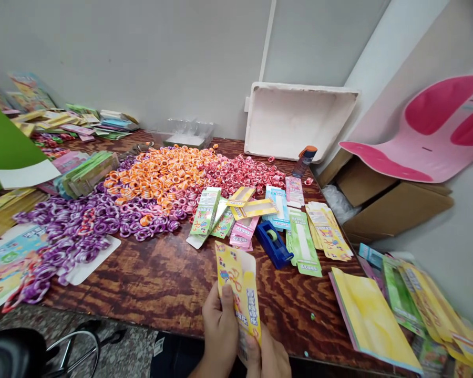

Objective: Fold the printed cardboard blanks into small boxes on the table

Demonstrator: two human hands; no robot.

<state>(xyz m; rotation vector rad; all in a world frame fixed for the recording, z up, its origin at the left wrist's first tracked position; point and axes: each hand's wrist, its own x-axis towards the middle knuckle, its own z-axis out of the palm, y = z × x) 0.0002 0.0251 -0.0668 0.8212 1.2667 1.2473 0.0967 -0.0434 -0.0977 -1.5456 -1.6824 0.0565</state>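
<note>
Just in front of the blue tape dispenser, at the table's near edge, left hand and right hand both pinch a flat yellow carton, thumbs on its face. Looks like box-forming: next move needs the flat squeezed open and its end flaps tucked. Carton print is too blurred to read.

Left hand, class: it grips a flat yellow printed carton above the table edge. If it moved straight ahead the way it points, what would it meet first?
Probably the loose pile of flat pink, green and yellow cartons beyond the yellow printed carton that the left hand holds; bare wooden table lies between. Depth is unclear, so the blue tape dispenser could come first.
</note>
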